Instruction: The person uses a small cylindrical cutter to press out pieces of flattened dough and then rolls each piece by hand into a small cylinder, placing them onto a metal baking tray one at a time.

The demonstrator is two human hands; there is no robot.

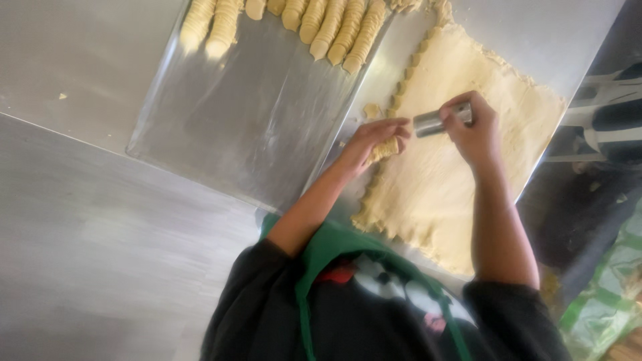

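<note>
A small pale cut round of dough (384,148) is pinched in the fingertips of the left hand (374,139), right at the scalloped 9 o'clock edge of the large flat pale-yellow rolled dough sheet (461,160). The short shiny metal cylinder cutter (438,122) is clasped sideways in the clenched right hand (473,130), held just above the sheet, at 3 o'clock of the cut piece, mouth turned toward the left hand. For a clean result, the round is best lifted with a light pinch so its shape is not squashed, and the cutter is best set straight down just beside the last notch so little dough is wasted. Judged from the notched edge, cutting runs along that side. At 10 o'clock lies a bright rectangular steel baking tray (247,127), with rows of stacked pale dough rounds (334,27) along its far edge at 12 o'clock. Everything rests on a grey steel worktable (80,53). A small dough scrap (372,109) lies near the sheet.
</note>
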